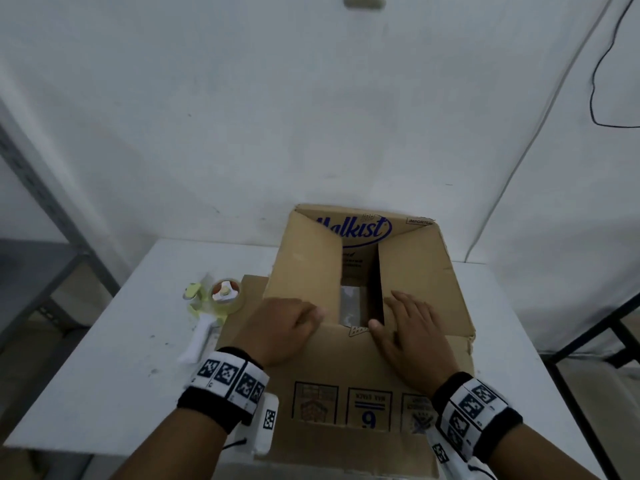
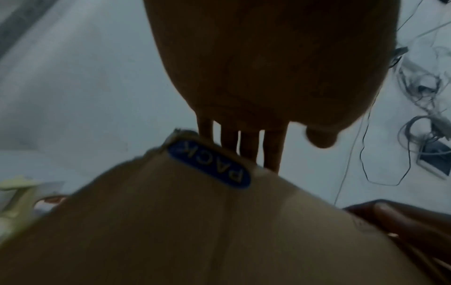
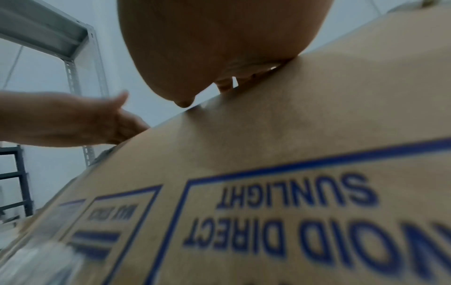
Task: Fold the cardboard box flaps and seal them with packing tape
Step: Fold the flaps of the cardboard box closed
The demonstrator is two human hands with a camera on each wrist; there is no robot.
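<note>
A brown cardboard box (image 1: 412,271) with blue print stands on the white table. Its left and right side flaps are folded inward, leaving a gap over the inside, and the far flap stands up. The near flap (image 1: 349,362) is tilted over the opening. My left hand (image 1: 294,320) presses near this flap's left edge with straight fingers (image 2: 246,146). My right hand (image 1: 408,323) lies flat with spread fingers across the near flap and the right side flap, palm (image 3: 219,48) on the cardboard (image 3: 292,144). A tape dispenser (image 1: 221,299) with a clear roll lies left of the box.
The white table (image 1: 104,375) has bare room on the left and front left. A grey metal shelf frame (image 1: 52,209) stands at the left, a black frame (image 1: 588,344) at the right. A black cable (image 1: 594,81) hangs on the white wall behind.
</note>
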